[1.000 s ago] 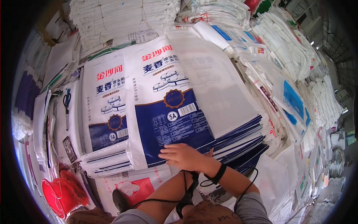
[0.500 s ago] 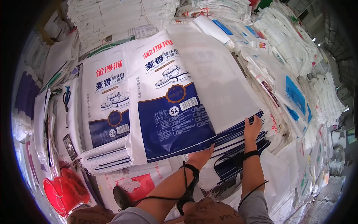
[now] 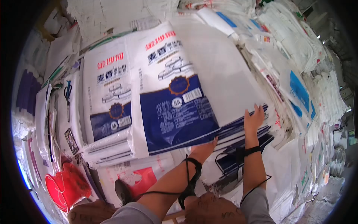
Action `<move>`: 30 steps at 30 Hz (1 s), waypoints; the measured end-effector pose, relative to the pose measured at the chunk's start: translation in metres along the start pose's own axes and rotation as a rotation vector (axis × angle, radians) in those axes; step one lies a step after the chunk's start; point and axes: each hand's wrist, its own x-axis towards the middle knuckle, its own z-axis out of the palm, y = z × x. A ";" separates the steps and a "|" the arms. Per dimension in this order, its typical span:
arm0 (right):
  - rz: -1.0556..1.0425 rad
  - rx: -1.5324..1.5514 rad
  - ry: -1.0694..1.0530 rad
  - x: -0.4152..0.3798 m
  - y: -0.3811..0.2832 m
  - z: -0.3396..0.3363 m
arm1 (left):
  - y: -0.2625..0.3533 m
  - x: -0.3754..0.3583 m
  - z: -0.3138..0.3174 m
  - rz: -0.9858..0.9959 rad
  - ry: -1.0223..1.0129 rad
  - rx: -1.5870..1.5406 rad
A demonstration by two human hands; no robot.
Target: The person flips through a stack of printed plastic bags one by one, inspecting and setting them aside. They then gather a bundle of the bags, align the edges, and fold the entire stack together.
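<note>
A printed flour sack (image 3: 175,115), white above and dark blue below with red lettering, lies flat on a pile of like sacks. My left hand (image 3: 203,149) is at its lower right edge, the thumb against the edge and the other fingers hidden beneath. My right hand (image 3: 254,118) grips the front right corner of the stacked sacks (image 3: 238,128), whose dark blue edges fan out between my hands. To the left, another stack of the same sacks (image 3: 110,89) lies partly under the printed sack. Black straps circle both my wrists.
Scissors (image 3: 68,95) and a phone-like dark rectangle (image 3: 71,141) lie at the left. A red bag (image 3: 67,185) with cord stands lower left. Bundled white sacks (image 3: 123,15) rise behind, and blue-printed sacks (image 3: 298,91) pile up on the right.
The view has shifted a little, so the sacks appear higher in the frame. Both hands remain at the same edges of the stack, with hardly any movement against it.
</note>
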 end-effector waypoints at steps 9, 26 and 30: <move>-1.014 0.677 -0.700 -0.041 -0.183 -0.097 | 0.007 0.009 -0.012 -0.090 0.033 0.371; -1.108 0.671 -0.747 -0.075 -0.179 -0.059 | 0.008 0.001 -0.036 -0.115 0.012 -0.084; -1.159 0.611 -0.693 -0.077 -0.184 -0.066 | 0.009 0.003 -0.037 -0.115 0.005 -0.101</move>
